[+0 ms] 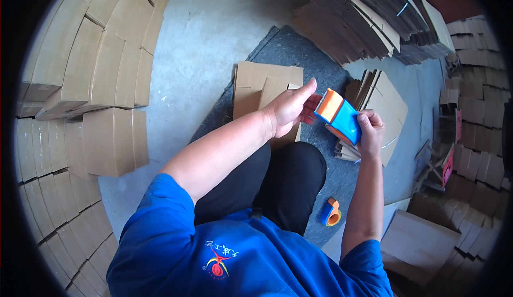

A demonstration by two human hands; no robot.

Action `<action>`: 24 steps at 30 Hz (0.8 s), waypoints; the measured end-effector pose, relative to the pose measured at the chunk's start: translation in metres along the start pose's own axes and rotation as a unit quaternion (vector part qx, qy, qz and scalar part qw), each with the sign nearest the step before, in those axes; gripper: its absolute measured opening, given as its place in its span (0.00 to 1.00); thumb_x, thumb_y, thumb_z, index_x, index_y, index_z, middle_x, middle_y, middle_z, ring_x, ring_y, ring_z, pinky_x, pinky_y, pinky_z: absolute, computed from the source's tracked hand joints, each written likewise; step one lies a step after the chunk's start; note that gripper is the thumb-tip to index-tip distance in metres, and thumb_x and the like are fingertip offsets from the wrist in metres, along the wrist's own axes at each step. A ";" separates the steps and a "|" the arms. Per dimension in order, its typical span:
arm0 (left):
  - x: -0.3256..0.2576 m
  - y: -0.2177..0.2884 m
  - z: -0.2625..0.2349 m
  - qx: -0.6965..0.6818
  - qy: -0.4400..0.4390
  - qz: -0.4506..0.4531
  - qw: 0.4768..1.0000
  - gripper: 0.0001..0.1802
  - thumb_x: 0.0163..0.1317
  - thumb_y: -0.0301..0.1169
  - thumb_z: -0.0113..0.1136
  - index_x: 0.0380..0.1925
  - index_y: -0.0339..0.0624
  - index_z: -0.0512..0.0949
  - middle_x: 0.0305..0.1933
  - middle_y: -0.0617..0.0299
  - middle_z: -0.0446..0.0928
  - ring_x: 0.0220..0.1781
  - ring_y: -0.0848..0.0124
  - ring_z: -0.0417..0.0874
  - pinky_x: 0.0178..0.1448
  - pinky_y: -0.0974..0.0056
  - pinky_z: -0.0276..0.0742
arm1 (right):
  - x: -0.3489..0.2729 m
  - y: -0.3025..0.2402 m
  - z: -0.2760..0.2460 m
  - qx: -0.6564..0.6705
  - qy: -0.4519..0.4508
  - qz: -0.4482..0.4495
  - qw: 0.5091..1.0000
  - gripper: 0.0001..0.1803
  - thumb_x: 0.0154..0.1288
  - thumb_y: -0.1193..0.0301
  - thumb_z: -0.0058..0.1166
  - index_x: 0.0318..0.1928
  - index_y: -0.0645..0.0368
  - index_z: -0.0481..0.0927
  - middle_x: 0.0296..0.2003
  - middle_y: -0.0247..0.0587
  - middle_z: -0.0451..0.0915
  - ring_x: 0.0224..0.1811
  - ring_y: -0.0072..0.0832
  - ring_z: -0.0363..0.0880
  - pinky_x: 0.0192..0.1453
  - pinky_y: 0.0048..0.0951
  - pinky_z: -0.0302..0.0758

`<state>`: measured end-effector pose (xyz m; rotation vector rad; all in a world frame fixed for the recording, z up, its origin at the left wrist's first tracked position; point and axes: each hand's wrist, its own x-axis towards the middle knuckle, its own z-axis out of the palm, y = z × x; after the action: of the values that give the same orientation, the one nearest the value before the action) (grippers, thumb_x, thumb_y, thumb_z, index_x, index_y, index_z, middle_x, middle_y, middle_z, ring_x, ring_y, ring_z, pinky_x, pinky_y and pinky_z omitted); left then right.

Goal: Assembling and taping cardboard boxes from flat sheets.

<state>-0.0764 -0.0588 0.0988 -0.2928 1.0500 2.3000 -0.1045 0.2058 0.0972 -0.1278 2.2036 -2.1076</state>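
Observation:
My right hand (370, 131) is closed round a blue and orange tape dispenser (346, 121), raised in front of me with its toothed cutting edge toward the left. Close to that edge is my left hand (291, 109), its fingers stretched out and the thumb up. Whether its fingertips touch the dispenser I cannot tell. Below and beyond the left hand, partly hidden by it, a brown cardboard box (251, 86) with raised flaps stands in front of my knees.
A second tape dispenser (331, 212) lies right of my knee on the dark mat (288, 45). Flattened cartons (387, 102) lean to the right, with larger bundles (347, 21) behind. Stacked boxes (115, 35) wall the left side; more stacks (475, 104) and a folding stool (441, 163) are at right.

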 end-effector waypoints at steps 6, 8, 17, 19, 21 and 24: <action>-0.013 0.009 -0.005 0.200 0.000 0.065 0.978 0.40 0.73 0.63 0.31 0.56 0.38 0.76 0.50 0.62 0.78 0.49 0.75 0.75 0.57 0.66 0.69 | 0.000 -0.032 0.021 -0.274 -0.016 -0.096 0.957 0.11 0.57 0.68 0.71 0.32 0.61 0.83 0.27 0.32 0.82 0.30 0.17 0.76 0.36 0.21 0.73; -0.010 0.004 -0.013 0.202 0.018 0.069 0.977 0.43 0.71 0.65 0.27 0.58 0.37 0.74 0.51 0.62 0.77 0.51 0.75 0.74 0.58 0.66 0.68 | -0.003 -0.037 0.039 -0.314 -0.016 -0.126 0.941 0.11 0.56 0.68 0.71 0.32 0.60 0.83 0.26 0.31 0.81 0.29 0.17 0.77 0.36 0.21 0.74; -0.014 0.020 -0.032 -0.052 -0.101 -0.061 0.992 0.48 0.69 0.69 0.24 0.53 0.34 0.76 0.45 0.60 0.79 0.46 0.72 0.77 0.56 0.66 0.72 | 0.000 0.015 0.020 0.050 -0.006 0.029 0.998 0.10 0.60 0.69 0.68 0.31 0.62 0.81 0.31 0.32 0.81 0.33 0.18 0.75 0.40 0.21 0.72; -0.014 0.019 -0.036 -0.065 -0.080 -0.061 0.993 0.42 0.71 0.64 0.31 0.52 0.35 0.77 0.43 0.60 0.79 0.44 0.71 0.78 0.54 0.65 0.74 | 0.001 0.018 0.024 0.063 -0.017 0.041 0.997 0.10 0.59 0.69 0.68 0.31 0.61 0.82 0.32 0.32 0.81 0.34 0.18 0.75 0.42 0.21 0.73; -0.013 0.015 -0.041 -0.079 -0.059 -0.061 0.993 0.36 0.73 0.60 0.37 0.50 0.37 0.78 0.41 0.60 0.80 0.42 0.71 0.79 0.52 0.65 0.76 | 0.003 0.016 0.032 0.030 -0.026 0.031 0.999 0.09 0.60 0.70 0.68 0.31 0.61 0.82 0.31 0.31 0.80 0.33 0.17 0.75 0.41 0.20 0.73; -0.006 0.003 -0.056 -0.024 0.080 -0.082 0.993 0.11 0.68 0.34 0.57 0.46 0.41 0.79 0.37 0.60 0.81 0.39 0.70 0.80 0.46 0.62 0.77 | 0.008 0.006 0.049 -0.070 -0.061 0.032 0.995 0.11 0.59 0.69 0.70 0.31 0.61 0.81 0.28 0.29 0.80 0.30 0.15 0.75 0.36 0.19 0.73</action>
<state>-0.0755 -0.1048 0.0658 -0.5699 1.0088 2.1850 -0.1061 0.1563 0.0894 -0.1874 2.2502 -1.8614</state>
